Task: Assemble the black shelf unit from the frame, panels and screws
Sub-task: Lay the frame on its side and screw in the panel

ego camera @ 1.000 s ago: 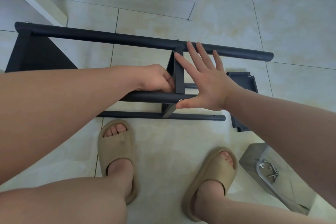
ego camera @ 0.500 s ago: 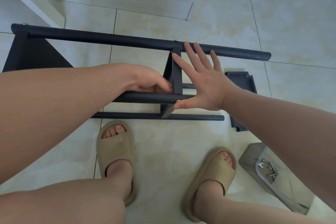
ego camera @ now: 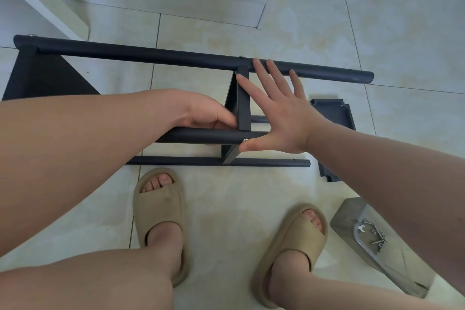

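bare left hand (ego camera: 208, 116), bare right hand (ego camera: 279, 118), bare legs (ego camera: 163, 241), beige slide sandals (ego camera: 161, 209)

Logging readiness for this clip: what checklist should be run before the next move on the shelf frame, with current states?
1. Brace: right hand flat against middle panel, ok.
2. Hold: left hand grips near pole, ok.
3. Tightness of near-pole screw: cannot tell.
4. Tightness of far-pole screw: cannot tell.
5. Tools: wrench and spare screws lie nearby on the floor, ok.
6. Fitting: loose panel lies unattached, not ok.
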`<action>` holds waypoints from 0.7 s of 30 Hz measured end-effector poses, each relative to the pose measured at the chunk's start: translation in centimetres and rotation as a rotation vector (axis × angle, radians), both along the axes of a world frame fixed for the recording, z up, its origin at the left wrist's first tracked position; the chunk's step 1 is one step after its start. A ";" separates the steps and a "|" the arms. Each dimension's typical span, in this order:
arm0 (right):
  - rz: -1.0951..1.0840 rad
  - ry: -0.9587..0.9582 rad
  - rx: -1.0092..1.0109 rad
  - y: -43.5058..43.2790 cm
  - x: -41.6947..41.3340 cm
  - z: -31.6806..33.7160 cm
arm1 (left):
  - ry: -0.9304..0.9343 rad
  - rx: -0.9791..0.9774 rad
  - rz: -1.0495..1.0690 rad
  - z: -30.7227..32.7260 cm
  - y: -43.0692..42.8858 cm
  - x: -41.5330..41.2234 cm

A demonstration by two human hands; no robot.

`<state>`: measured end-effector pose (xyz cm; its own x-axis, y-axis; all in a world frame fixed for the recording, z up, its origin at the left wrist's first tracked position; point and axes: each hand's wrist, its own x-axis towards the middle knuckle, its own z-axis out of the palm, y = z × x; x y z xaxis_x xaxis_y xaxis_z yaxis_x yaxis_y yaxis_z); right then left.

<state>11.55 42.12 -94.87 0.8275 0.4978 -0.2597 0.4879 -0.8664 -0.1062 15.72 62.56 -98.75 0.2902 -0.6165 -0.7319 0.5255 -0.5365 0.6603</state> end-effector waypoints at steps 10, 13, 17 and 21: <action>0.002 -0.001 0.000 0.0 0.0 -0.1 | 0.105 -0.028 0.058 0.2 0.0 0.1; 0.001 -0.002 -0.001 0.0 0.1 -0.1 | 0.061 0.051 0.010 0.2 -0.2 0.0; -0.001 -0.004 0.003 0.0 0.1 -0.1 | 0.011 0.031 -0.005 0.3 -0.1 0.0; -0.005 -0.001 0.011 0.0 0.0 -0.1 | 0.097 -0.053 0.012 0.5 0.2 0.1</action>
<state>11.59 42.10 -94.96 0.8302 0.4968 -0.2530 0.4840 -0.8675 -0.1152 15.78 62.71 -98.28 0.2272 -0.6520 -0.7234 0.5946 -0.4954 0.6333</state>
